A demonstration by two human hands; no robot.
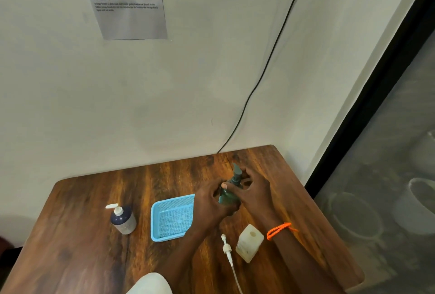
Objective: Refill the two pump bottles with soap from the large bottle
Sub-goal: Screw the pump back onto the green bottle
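Observation:
A dark green pump bottle (pixel 227 197) stands on the wooden table (pixel 94 199) at the right of centre. My left hand (pixel 209 202) grips its body. My right hand (pixel 253 188) is closed around its collar, just under the green pump head (pixel 236 170). A cream square bottle (pixel 249 242) stands open near me, and its white pump with a long tube (pixel 227 250) lies flat on the table beside it. A large dark blue bottle with a white flip cap (pixel 123 219) stands upright at the left.
A light blue plastic basket (pixel 173 217) sits between the blue bottle and my hands. The table meets a white wall with a taped paper sheet (pixel 127 2) and a black cable (pixel 266 68). A white rounded object (pixel 150 284) is at the near edge.

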